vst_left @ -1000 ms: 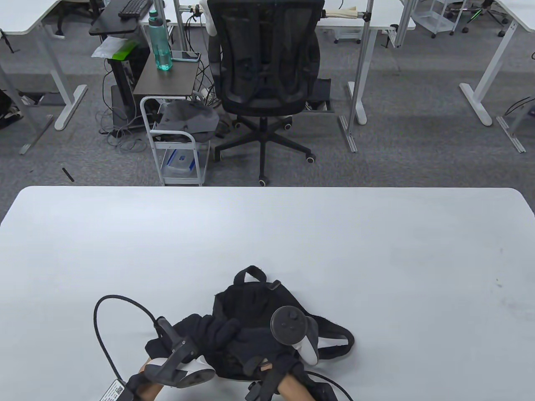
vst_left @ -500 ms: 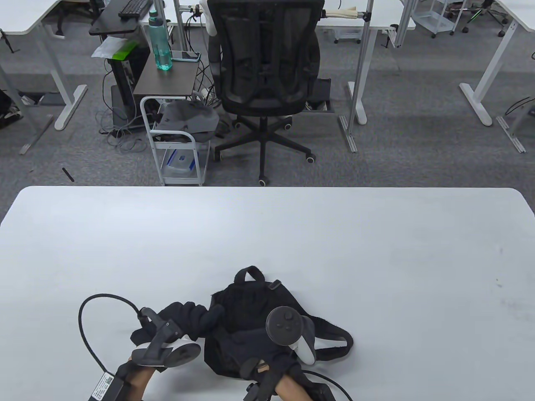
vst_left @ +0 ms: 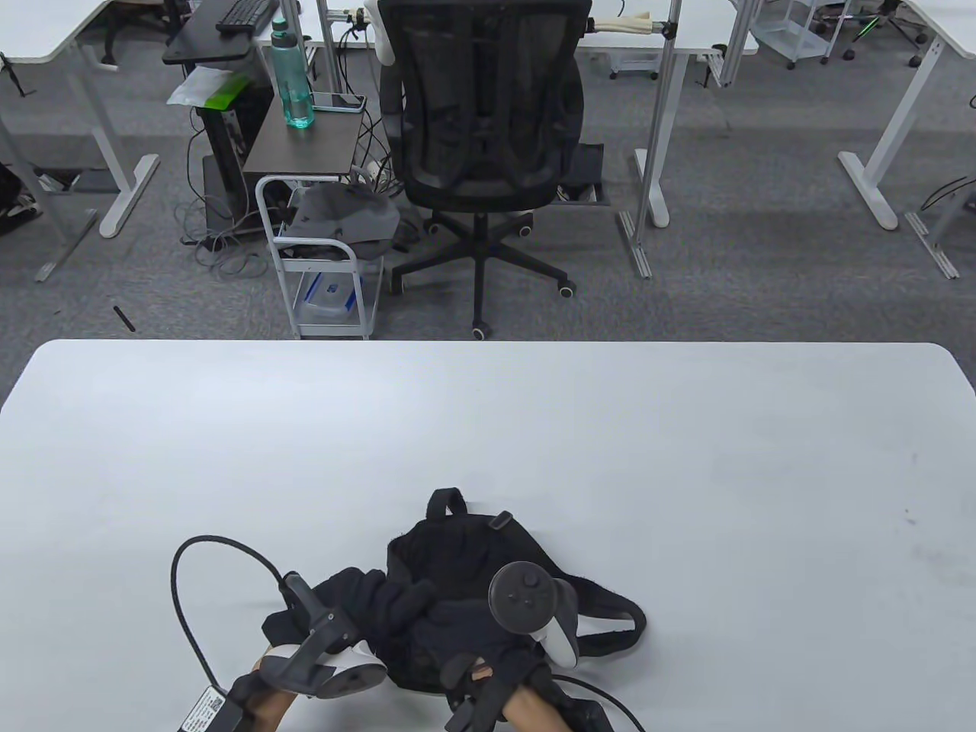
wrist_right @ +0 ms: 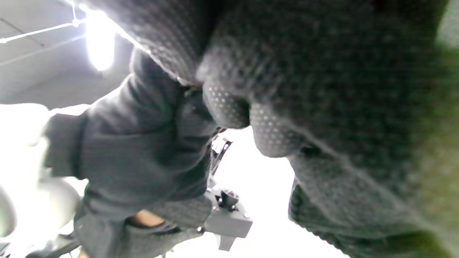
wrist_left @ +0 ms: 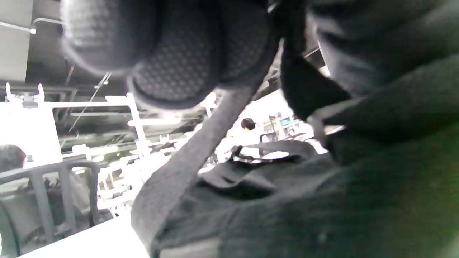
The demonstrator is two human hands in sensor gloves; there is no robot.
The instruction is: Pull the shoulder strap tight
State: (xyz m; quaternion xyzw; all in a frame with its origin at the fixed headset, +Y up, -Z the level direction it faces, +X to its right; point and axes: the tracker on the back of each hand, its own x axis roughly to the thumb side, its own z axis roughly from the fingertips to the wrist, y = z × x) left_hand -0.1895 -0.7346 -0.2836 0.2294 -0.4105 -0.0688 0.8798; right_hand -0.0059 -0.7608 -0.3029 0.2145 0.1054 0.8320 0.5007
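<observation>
A small black backpack lies on the white table near its front edge, top handle pointing away. One shoulder strap loop sticks out to the right. My left hand is at the pack's left side. In the left wrist view its fingertips pinch a grey webbing strap that runs down to the pack. My right hand rests on the pack's near part, fingers curled against dark fabric, close beside the left hand.
A black cable loops over the table left of my left hand. Beyond the far table edge stand an office chair and a small white cart.
My left hand swung out to the left away from the pack half a second ago, then came back right against the pack. The right hand and the pack barely moved.
</observation>
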